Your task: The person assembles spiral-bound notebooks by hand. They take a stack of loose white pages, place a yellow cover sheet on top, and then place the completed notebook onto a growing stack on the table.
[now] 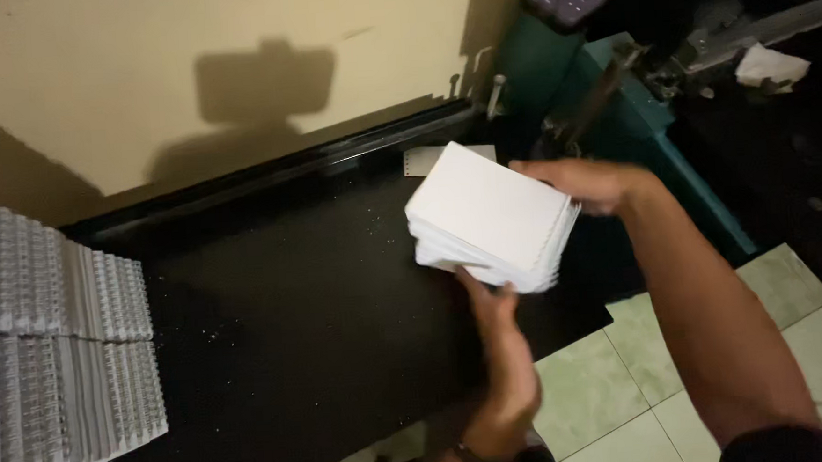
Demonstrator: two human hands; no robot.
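- While it sits above the black counter (283, 294), the white paper stack (490, 216) is held by both hands.
- The left hand (502, 348) pinches its near edge.
- The right hand (582, 183) grips its far edge.

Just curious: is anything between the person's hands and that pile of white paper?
No. Both hands already grip the stack of white paper: the left hand from below, the right hand at its far edge, above the black table.

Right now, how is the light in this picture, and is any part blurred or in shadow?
Head view: dim room, hard light from behind throwing sharp shadows on the wall; the paper stack is bright, nearly washed out; the right hand is slightly motion-blurred; the black table and machine lose detail.
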